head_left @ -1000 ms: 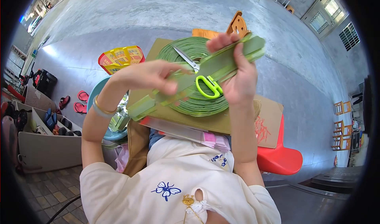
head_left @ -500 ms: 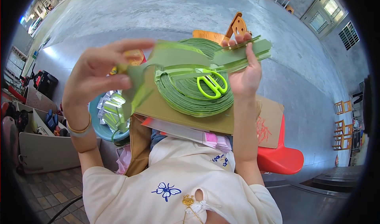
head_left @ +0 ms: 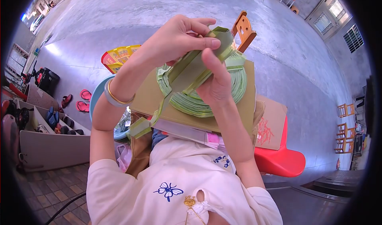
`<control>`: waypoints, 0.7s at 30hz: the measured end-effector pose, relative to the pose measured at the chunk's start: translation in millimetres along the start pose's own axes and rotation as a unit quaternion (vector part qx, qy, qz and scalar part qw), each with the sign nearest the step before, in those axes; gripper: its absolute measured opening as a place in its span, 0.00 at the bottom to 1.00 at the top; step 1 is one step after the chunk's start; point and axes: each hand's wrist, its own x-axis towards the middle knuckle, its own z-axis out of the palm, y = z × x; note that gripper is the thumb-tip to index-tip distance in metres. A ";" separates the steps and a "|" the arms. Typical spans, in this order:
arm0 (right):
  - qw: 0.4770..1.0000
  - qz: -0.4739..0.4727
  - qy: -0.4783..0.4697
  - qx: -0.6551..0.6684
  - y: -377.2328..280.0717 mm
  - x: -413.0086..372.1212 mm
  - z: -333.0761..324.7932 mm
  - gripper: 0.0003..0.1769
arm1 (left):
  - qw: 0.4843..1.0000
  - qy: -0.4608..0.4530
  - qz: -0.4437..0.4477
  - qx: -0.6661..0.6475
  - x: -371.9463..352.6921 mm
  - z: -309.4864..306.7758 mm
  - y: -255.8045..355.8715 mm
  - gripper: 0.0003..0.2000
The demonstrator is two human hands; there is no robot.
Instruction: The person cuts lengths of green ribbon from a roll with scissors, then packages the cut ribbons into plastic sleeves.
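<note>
My left hand (head_left: 191,38) pinches the upper part of a flat green plastic strip (head_left: 189,72), which is folded into a layered bundle. Against the lower side of the bundle, my right hand (head_left: 217,78) grips it with the thumb in front; its other fingers are mostly hidden. A narrow tail of the strip hangs down to the left. Beneath both hands, a large coil of green strip (head_left: 238,84) lies on an olive-tan board (head_left: 149,99) over my lap. The scissors seen earlier on the coil are hidden now.
To the left stand a blue basin (head_left: 96,99), partly behind my forearm, and a yellow-red package (head_left: 115,58). A red chair (head_left: 282,159) with cardboard (head_left: 270,123) is at right. Beyond the coil rises a wooden chair back (head_left: 243,30). Shoes fill a rack (head_left: 51,149) at far left.
My left hand has swung right and up to meet my right hand. The strip, stretched between them before, is now gathered in a bundle. My right hand has moved left and lower.
</note>
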 end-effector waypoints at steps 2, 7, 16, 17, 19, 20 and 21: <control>0.999 0.030 -0.012 -0.009 -0.2 1.1 -3.7 0.29 | 0.999 -0.014 -0.031 -0.031 -6.1 -2.6 3.1 0.12; 0.994 0.076 -0.026 0.078 -4.7 -1.2 -4.5 0.21 | 0.992 0.051 0.102 -0.046 -14.7 2.2 -6.0 0.06; 0.989 0.139 -0.026 -0.045 -6.4 -8.4 -7.8 0.16 | 0.957 0.135 0.182 0.180 -27.7 3.0 9.0 0.06; 0.989 0.140 -0.028 -0.039 -5.8 -8.4 -9.3 0.16 | 0.957 0.124 0.200 0.171 -27.6 1.6 8.1 0.06; 0.989 0.143 -0.033 -0.026 -3.1 -7.8 -12.6 0.17 | 0.955 0.104 0.233 0.154 -26.3 -1.3 5.0 0.05; 0.989 0.143 -0.042 -0.022 -2.7 -7.7 -12.0 0.16 | 0.964 0.094 0.216 0.123 -26.0 -1.6 3.6 0.05; 0.988 0.143 -0.052 -0.019 -2.2 -7.6 -11.0 0.16 | 0.972 0.084 0.197 0.092 -25.9 -1.7 1.9 0.05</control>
